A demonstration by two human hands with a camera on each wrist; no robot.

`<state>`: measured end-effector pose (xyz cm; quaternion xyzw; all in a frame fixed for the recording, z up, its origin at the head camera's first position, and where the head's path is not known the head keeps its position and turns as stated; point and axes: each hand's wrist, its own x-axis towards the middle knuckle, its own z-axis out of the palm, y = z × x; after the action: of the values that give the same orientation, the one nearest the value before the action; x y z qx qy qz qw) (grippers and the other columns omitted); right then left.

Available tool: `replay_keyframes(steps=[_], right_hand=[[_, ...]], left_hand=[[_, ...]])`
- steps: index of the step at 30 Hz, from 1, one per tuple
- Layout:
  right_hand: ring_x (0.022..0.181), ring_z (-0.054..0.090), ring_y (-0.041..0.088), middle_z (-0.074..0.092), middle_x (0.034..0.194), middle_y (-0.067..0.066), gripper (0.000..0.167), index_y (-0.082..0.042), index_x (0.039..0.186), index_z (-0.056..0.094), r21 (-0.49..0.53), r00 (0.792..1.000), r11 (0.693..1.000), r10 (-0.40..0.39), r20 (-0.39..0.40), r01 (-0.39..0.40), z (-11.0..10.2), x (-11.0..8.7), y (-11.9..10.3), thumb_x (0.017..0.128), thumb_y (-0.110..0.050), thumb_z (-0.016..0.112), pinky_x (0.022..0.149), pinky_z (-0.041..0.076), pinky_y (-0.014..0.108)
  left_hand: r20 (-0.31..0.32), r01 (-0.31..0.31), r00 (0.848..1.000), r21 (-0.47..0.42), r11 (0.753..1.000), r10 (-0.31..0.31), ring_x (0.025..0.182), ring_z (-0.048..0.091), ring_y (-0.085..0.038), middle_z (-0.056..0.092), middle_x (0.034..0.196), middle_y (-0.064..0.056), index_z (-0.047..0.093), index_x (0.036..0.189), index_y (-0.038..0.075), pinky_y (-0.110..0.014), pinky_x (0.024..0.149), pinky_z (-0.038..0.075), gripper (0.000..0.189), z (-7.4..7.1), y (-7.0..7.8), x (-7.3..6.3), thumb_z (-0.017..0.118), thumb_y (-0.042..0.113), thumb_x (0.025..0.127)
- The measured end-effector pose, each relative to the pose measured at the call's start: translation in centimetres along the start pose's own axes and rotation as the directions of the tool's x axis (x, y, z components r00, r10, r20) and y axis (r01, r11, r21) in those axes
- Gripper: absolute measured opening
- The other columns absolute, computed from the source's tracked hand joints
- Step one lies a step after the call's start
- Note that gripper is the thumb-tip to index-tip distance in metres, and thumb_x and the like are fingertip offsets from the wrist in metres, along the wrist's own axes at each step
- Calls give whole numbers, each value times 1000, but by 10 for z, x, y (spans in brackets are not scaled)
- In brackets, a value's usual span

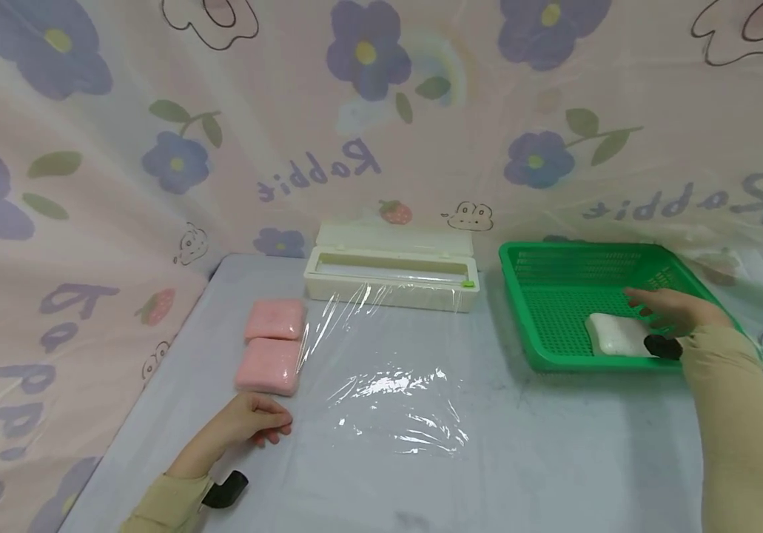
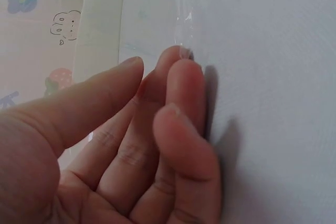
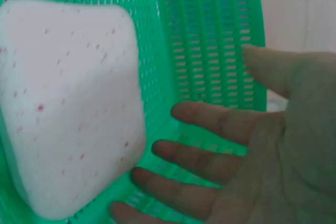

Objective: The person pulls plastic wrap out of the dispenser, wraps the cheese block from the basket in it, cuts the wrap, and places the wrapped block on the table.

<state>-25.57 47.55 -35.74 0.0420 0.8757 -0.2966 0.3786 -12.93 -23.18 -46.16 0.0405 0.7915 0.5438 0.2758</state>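
My right hand (image 1: 677,311) reaches over the green basket (image 1: 544,361), fingers spread and extended. Just beside its fingertips lies a white, rounded square block (image 3: 73,108) with small red specks, resting on the basket floor. My left hand (image 1: 251,422) rests low over the table at the left, its fingers loosely bent and the thumb apart from them in the left wrist view. A sheet of clear cling film (image 1: 394,385) is spread across the table, its edge right at the left fingertips. The film comes out of a cream dispenser box (image 1: 391,292) whose lid stands up.
Two pink, rounded square blocks (image 1: 268,366) sit one behind the other on the table, left of the film. A small green slider (image 1: 468,284) is on the dispenser's front edge. A flower-printed curtain (image 1: 421,170) hangs behind the table and along its left side.
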Motion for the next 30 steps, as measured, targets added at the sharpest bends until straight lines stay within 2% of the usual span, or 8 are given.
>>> replay_keyframes(steps=[2,5,12,16,21,25,27,30], right_hand=[[126,11,65,-5,139,49,90,20,140,-5,55,999,998,27,33,-29,1,-2,6,98,-59,4,98,34,64],[125,15,65,-5,137,52,94,21,139,-6,75,998,996,39,44,-43,0,-4,12,95,-61,-2,100,33,65],[126,9,65,-7,137,52,95,22,138,-8,101,996,994,44,79,-52,1,-2,19,95,-62,-1,104,27,64],[127,5,65,-8,139,50,95,19,140,-10,130,997,990,42,65,-50,2,0,22,96,-63,7,103,27,65],[130,9,60,-2,142,47,91,18,142,-8,174,999,984,33,14,-35,3,3,28,100,-55,27,105,27,63],[127,30,55,22,141,44,85,23,139,13,104,998,995,9,-62,-3,3,1,33,100,-47,42,97,40,59],[125,31,55,22,140,44,85,24,139,15,68,996,998,-4,-89,10,4,0,33,99,-46,45,93,45,55],[126,25,59,11,142,46,89,23,140,8,48,993,998,-29,-111,35,7,-3,30,99,-47,45,91,47,53]], left_hand=[[3,-1,1000,0,1000,1,62,63,-13,71,80,-9,69,94,-9,-22,51,50,23,0,1,0,68,13,89],[4,-4,1000,-3,1000,4,62,63,-13,71,80,-10,68,95,-10,-22,50,50,23,1,1,1,68,13,89],[3,3,1000,-8,1000,-3,62,64,-14,71,80,-11,68,95,-11,-23,51,51,23,0,2,-3,68,12,89],[0,6,1000,-18,1000,-6,62,63,-14,71,80,-10,68,95,-11,-23,51,51,24,-1,1,-5,68,12,89],[-1,11,1000,-24,1000,-11,63,63,-14,71,80,-9,68,96,-10,-24,51,51,25,0,-2,-4,68,14,89],[-7,17,1000,-26,1000,-17,64,64,-14,71,80,-9,69,96,-9,-24,52,52,24,1,-2,-4,69,14,89],[-8,19,1000,-28,999,-19,64,64,-14,71,80,-10,69,96,-9,-24,52,52,24,1,-2,-3,69,14,89],[-6,17,1000,-26,1000,-17,63,64,-14,71,80,-10,69,96,-9,-24,52,52,23,1,-1,-2,69,13,89]])
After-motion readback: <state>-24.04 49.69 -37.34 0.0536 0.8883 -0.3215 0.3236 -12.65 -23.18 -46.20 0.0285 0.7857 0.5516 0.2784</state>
